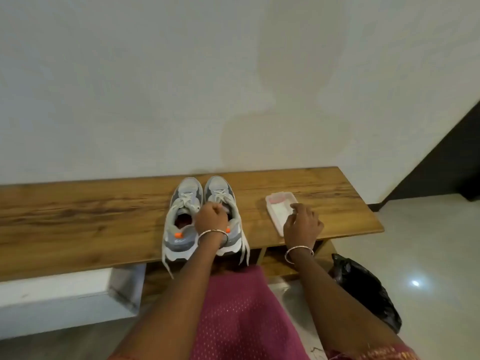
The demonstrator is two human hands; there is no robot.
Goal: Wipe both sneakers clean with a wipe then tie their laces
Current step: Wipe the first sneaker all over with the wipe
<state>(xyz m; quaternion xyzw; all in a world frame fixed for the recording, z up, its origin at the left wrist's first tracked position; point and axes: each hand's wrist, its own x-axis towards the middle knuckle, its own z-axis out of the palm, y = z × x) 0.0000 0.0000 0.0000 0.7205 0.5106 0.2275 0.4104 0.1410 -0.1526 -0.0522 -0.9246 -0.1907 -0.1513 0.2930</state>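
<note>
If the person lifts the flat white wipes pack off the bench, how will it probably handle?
The flat white wipes pack looks like a soft pouch, so it likely sags rather than stays rigid. It lies low and flat on the wooden bench, so tipping or rolling seems unlikely. The right hand rests on it, probably steadying it.

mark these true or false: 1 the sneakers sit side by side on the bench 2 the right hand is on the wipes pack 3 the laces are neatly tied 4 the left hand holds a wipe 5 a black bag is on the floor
1. True: both sneakers stand together on the bench.
2. True: the right hand rests on the wipes pack.
3. False: loose laces dangle over the bench edge.
4. False: the left hand is on the right-side sneaker, with no wipe visible.
5. True: a black bag lies on the floor at right.
</note>
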